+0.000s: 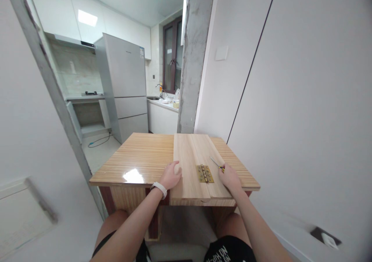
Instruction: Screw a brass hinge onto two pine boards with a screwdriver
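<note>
Two pale wooden boards lie side by side on the table, their long edges meeting. A brass hinge rests open across the seam, its knuckle roughly along the joint. My left hand, with a white band at the wrist, lies at the left edge of the boards, thumb and fingers apart and nothing held. My right hand is closed around the handle of a screwdriver at the boards' right edge. The shaft points up and left, beyond the hinge's right side. Most of the handle is hidden by my fingers.
The glossy wooden table has its far edge towards a kitchen opening. A grey fridge stands there, with a sink counter to its right. White walls flank the table closely. My knees are under its near edge.
</note>
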Demonstrator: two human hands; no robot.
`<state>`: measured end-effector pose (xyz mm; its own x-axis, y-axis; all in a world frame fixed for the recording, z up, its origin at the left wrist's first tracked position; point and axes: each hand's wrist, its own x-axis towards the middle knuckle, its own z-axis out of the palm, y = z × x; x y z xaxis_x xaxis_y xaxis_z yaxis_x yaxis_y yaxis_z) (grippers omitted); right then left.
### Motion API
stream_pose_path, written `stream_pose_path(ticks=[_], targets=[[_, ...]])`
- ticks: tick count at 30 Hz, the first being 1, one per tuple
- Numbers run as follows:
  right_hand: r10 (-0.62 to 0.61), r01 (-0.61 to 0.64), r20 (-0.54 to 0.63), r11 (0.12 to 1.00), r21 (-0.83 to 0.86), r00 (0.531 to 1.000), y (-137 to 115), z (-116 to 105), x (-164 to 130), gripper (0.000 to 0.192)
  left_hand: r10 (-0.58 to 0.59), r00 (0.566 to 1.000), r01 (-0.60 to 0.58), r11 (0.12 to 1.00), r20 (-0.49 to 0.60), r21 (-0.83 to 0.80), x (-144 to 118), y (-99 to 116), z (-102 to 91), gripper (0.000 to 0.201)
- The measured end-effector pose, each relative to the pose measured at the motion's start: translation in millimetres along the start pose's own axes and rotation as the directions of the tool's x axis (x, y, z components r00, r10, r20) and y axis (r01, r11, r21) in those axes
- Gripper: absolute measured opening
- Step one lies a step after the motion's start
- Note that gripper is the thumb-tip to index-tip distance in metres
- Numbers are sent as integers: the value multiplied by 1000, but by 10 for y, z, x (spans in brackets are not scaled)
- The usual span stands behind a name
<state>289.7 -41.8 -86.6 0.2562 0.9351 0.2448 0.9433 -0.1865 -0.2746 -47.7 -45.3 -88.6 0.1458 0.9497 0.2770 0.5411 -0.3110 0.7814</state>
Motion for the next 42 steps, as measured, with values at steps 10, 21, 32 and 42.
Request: stream_pose_path(ticks=[10, 21, 32, 42], targets=[[61, -62, 30, 997, 47, 998, 887, -184, 316, 19, 65, 990, -43, 985, 128, -165, 208, 295, 609, 63], [95, -97, 44, 995, 39, 995, 1426, -259, 473, 23, 121, 961, -35, 944, 248, -328, 286, 449, 977, 71], [83, -82, 16, 995, -53, 996, 1397, -199, 416, 32, 196, 965, -198, 980, 174, -3, 176, 395, 1027, 59], [127, -125, 10, 987, -100, 992, 1360, -164, 394, 37, 252, 953, -276, 951, 168, 142, 92, 430, 1073, 43]])
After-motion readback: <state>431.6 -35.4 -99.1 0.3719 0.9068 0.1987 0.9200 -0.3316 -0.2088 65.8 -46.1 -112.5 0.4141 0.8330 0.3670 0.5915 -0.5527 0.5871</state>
